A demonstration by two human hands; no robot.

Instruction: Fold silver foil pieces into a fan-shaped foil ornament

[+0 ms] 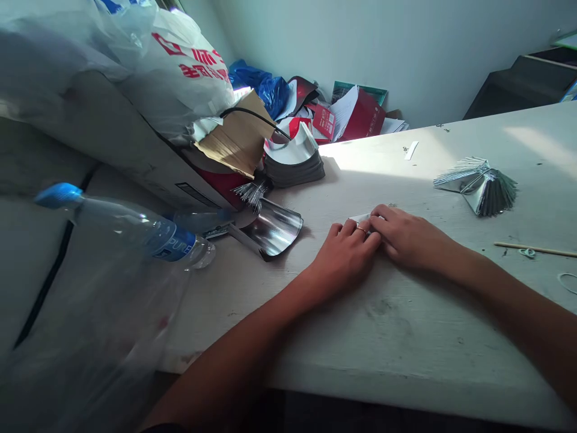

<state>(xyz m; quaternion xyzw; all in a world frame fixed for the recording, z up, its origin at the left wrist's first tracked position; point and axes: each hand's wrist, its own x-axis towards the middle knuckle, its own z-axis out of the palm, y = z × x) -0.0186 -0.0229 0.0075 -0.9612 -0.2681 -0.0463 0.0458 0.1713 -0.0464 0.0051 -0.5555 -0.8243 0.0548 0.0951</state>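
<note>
My left hand (346, 251) and my right hand (408, 239) meet on the white table (360, 337), their fingers bent and pressed together over a small pale sheet (358, 219). Only a thin strip of the sheet shows beyond the fingertips; the rest lies hidden under them. A ring sits on a left finger. Left of the hands, curved silvery sheets (276, 227) lie in a stack, with a taller stack of shiny curved sheets (295, 157) behind. To the right stands a fanned bundle of folded silvery pieces (489, 191), tied around its middle.
A plastic bottle with a blue cap (171, 240) and a big white plastic bag (180, 72) are at the left. An open cardboard box (238, 135) stands beside the stacks. A thin wooden stick (536, 249), rubber band (568, 282) and white strip (411, 150) lie right.
</note>
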